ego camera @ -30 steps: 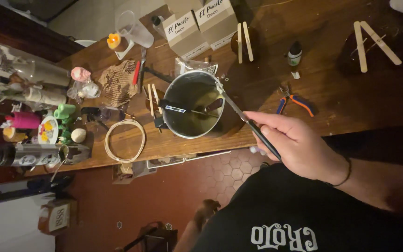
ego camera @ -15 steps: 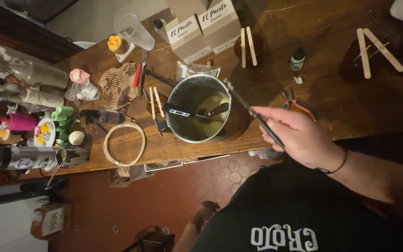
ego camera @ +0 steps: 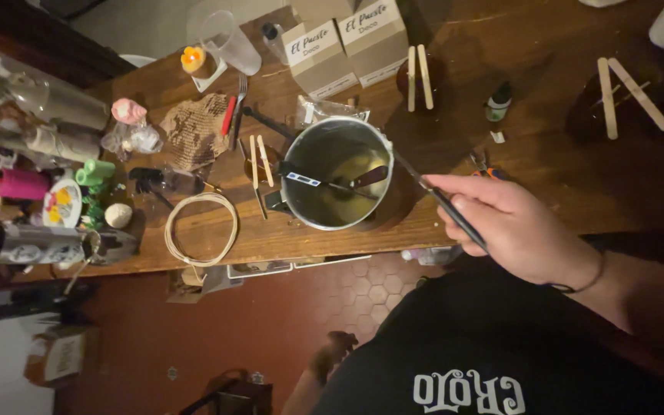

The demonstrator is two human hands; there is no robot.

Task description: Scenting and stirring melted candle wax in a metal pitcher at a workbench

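right hand (ego camera: 516, 230): closed around the long dark handle (ego camera: 441, 201) of the metal pot (ego camera: 337, 219), fingers wrapped over it and thumb on top.
left hand (ego camera: 330, 355): only a dim shape low at 6 o'clock, over the floor. Couldn't tell whether it was open or closed.
pot position: stood on the bench (ego camera: 547, 46) near its front edge, at 9 o'clock from the right hand. The handle ran out from the rim towards 4 o'clock.
pot contents: a yellowish liquid sat low inside. A dark stirrer (ego camera: 351, 183) lay across the mouth and rested on the rim.
around pot: wooden sticks (ego camera: 260, 160) lay just beside it at 9 o'clock, and a cord coil (ego camera: 200, 228) lay further out at 8 o'clock. Cardboard boxes (ego camera: 345, 42) stood at 12 o'clock and a small bottle (ego camera: 499, 101) at 2 o'clock.
step (my read): holding or steadying the pot by its handle. The base looked seated on the bench, not lifted.
next move calls for: a level wrist and a firm grip, because the long handle gives the liquid leverage. The loose stirrer could slide if the pot tipped. The sticks at 9 o'clock left little room on that side.
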